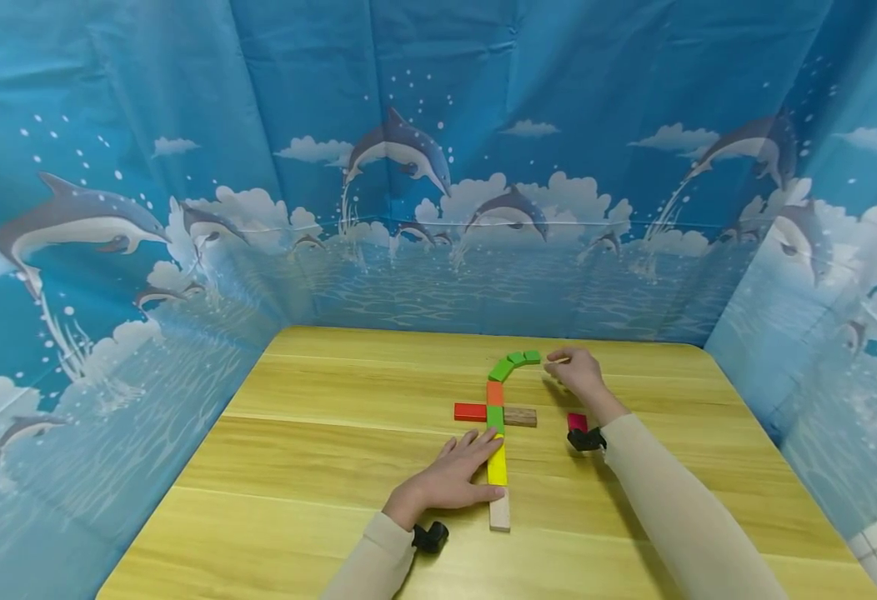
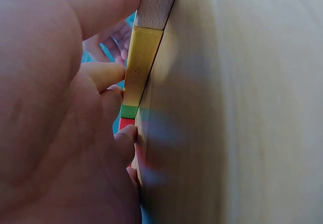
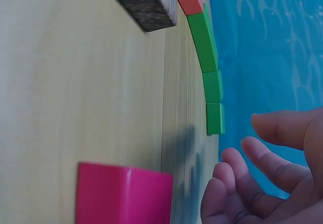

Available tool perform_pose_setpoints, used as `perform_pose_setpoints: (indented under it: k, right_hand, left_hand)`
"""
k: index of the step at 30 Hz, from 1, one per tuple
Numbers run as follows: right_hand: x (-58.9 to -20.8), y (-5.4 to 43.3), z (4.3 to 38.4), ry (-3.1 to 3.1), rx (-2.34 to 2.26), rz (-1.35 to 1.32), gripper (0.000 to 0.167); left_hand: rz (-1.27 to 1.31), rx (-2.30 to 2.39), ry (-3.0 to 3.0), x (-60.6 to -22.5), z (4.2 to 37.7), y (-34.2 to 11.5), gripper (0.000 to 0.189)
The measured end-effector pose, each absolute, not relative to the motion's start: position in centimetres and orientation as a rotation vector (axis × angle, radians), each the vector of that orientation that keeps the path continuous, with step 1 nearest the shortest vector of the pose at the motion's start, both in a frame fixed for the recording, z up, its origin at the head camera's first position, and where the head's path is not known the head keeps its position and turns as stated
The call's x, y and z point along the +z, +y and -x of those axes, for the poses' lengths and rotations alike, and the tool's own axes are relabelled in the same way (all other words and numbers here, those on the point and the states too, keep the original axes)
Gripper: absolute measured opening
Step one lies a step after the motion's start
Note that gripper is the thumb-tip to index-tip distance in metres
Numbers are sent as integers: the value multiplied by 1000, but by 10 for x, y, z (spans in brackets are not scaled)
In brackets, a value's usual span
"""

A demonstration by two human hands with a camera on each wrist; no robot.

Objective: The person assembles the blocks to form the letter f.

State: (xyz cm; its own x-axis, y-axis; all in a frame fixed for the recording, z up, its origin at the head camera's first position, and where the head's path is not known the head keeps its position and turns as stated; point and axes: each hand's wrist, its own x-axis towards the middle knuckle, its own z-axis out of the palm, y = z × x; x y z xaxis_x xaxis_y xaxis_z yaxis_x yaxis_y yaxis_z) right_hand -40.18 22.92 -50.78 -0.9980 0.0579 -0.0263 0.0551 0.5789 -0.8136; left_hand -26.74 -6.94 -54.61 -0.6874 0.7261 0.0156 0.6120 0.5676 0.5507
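A row of flat blocks lies on the table. My left hand point(image 1: 449, 477) reaches over its near part, fingers extended at the yellow block point(image 1: 497, 468) and thumb touching the pale wooden block point(image 1: 499, 515). Beyond the yellow one come a green block point(image 1: 495, 419) and an orange block point(image 1: 494, 392). From there, green blocks point(image 1: 502, 369) curve away to the right. Just right of the last small green block point(image 3: 215, 118) hovers my right hand point(image 1: 579, 371). Its thumb and fingertips stand apart with nothing between them in the right wrist view.
A red block point(image 1: 470, 412) and a brown wood-grain block point(image 1: 520, 417) flank the row on either side. A crimson block point(image 1: 577, 421) lies by the right wrist, partly covered by the black wrist camera point(image 1: 584, 439). Behind the wooden table point(image 1: 296, 483) hangs a dolphin-print curtain point(image 1: 438, 275).
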Motion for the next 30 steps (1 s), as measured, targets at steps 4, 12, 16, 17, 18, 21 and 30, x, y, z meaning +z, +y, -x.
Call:
perform_pose_setpoints:
  k: [4, 12, 16, 17, 18, 21, 30]
  right_hand:
    - [-507, 232, 392, -2806, 1413, 81, 38]
    - [-504, 238, 373, -2791, 1401, 0, 38]
    - [-502, 242, 362, -2790, 1371, -40, 37]
    - [-501, 244, 360, -2790, 1363, -44, 37]
    - [-501, 245, 357, -2793, 1350, -51, 37]
    - [-501, 249, 351, -2804, 1318, -47, 35]
    - [-512, 260, 330, -2846, 1222, -115, 31]
  left_hand:
    - [-1123, 795, 2580, -545, 268, -70, 79]
    - [-1125, 787, 2574, -544, 268, -71, 79]
    - [-1125, 790, 2571, -543, 267, -70, 79]
    - [-1125, 793, 2570, -543, 267, -70, 79]
    - [-1124, 791, 2568, -543, 267, -70, 79]
    - [-1123, 796, 2567, -543, 266, -70, 79]
    - [-1127, 815, 2560, -543, 265, -70, 79]
